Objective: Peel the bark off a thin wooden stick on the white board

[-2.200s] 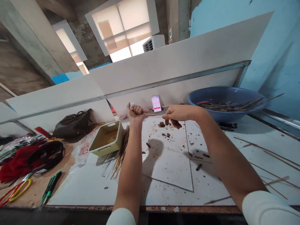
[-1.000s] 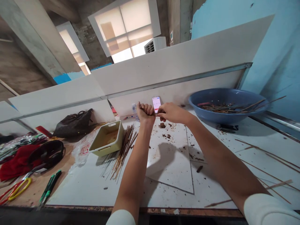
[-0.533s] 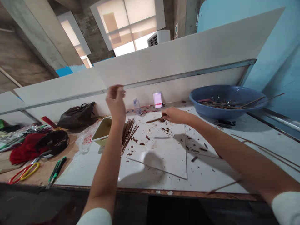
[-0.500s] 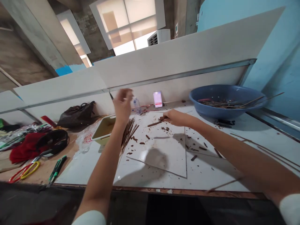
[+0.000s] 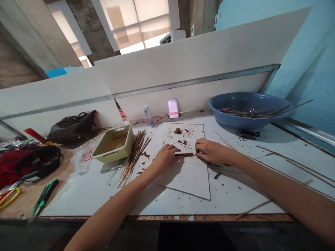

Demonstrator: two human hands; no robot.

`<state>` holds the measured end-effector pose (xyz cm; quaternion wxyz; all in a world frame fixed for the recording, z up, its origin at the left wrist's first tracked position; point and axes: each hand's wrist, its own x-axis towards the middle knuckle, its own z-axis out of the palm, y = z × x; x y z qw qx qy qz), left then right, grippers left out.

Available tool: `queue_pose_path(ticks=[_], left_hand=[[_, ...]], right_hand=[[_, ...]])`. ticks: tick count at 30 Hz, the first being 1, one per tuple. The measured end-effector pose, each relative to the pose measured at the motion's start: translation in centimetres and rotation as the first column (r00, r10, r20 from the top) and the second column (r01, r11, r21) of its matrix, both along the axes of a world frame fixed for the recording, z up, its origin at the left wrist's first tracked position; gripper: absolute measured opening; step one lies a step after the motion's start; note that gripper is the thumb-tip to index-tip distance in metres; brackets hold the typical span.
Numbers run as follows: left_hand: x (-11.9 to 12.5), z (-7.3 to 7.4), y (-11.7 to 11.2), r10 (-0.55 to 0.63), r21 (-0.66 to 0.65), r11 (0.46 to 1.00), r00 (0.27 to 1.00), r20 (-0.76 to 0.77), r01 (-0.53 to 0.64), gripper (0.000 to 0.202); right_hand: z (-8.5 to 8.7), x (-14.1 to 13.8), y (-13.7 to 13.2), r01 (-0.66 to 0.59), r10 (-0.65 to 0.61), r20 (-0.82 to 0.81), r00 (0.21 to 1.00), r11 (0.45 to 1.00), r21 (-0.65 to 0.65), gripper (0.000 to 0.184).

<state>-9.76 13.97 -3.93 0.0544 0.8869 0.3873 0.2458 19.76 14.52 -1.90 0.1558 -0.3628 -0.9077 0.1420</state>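
Note:
A short brown roll [image 5: 187, 154], clay-like in look, lies low over the white board [image 5: 180, 181] between my two hands. My left hand [image 5: 165, 157] has its fingertips closed on the left end. My right hand [image 5: 210, 150] is curled at the opposite end, where a pale thin tip shows; its fingers partly hide what they grip. Just beyond the hands sit a brown lump [image 5: 178, 130] and scattered brown crumbs [image 5: 183, 142]. A loose brown piece [image 5: 217, 175] rests below my right hand.
Left of the board are a bundle of thin sticks [image 5: 136, 153], a pale green basin [image 5: 112, 155], green-handled cutters [image 5: 44, 197] and a dark bag [image 5: 73, 127]. A bottle [image 5: 148, 115] and phone [image 5: 172, 108] stand behind. At right, a blue tub [image 5: 248, 118] holds sticks; long sticks [image 5: 295, 162] lie nearby.
My left hand has come down from its raised place near the bottle to the roll. My right hand has moved slightly right and nearer, leaving the brown lump on the board.

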Motion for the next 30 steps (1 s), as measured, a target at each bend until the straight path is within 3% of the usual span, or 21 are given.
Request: queue_pose_path(ticks=[7,14,23,30], left_hand=[[0.0,-1.2,-0.2,0.032,0.03,0.999,0.999,0.002,-0.032,0.014],[0.1,-1.8,0.5,0.004,0.048,0.999,1.0,-0.005,-0.003,0.016],[0.0,-1.0,-0.7,-0.064,0.072,0.995,0.998,0.018,0.063,0.022],[0.5,-1.6,-0.8,-0.075,0.108,0.992,0.996,0.043,0.07,0.024]], right_hand=[[-1.3,-1.5,-0.6,0.035,-0.025,-0.164,0.986,0.998,0.06,0.019],[-3.2,-2.4,0.1,0.081,-0.053,-0.212,0.976,0.989,0.127,0.022],[-2.1,-1.9,-0.6,0.004,0.02,-0.17,0.985,0.991,0.137,0.022],[-3.1,-2.5,-0.5,-0.047,0.084,-0.21,0.974,0.984,0.173,0.025]])
